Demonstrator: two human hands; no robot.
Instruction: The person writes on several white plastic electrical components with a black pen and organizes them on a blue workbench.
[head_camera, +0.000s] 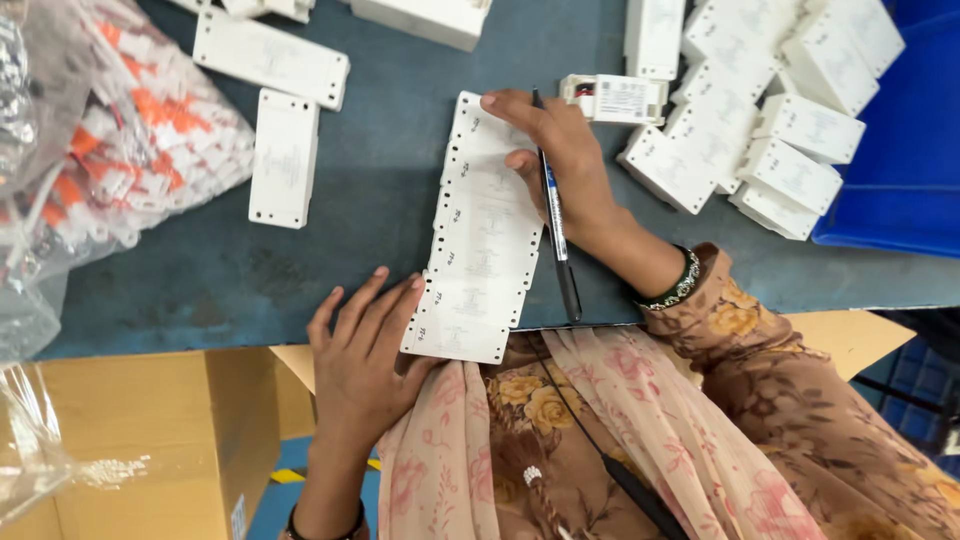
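Grey-blue bench (400, 200), L hand (365, 345) flat on white strip (480, 235), R hand (555, 160) gripping pen (556, 225)

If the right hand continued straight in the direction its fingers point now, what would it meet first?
The right hand rests on the row of white plastic cases, holding a pen; its fingers point toward the image's upper left. Past the row's top edge, bare table follows, then probably the white case lying near the top edge.
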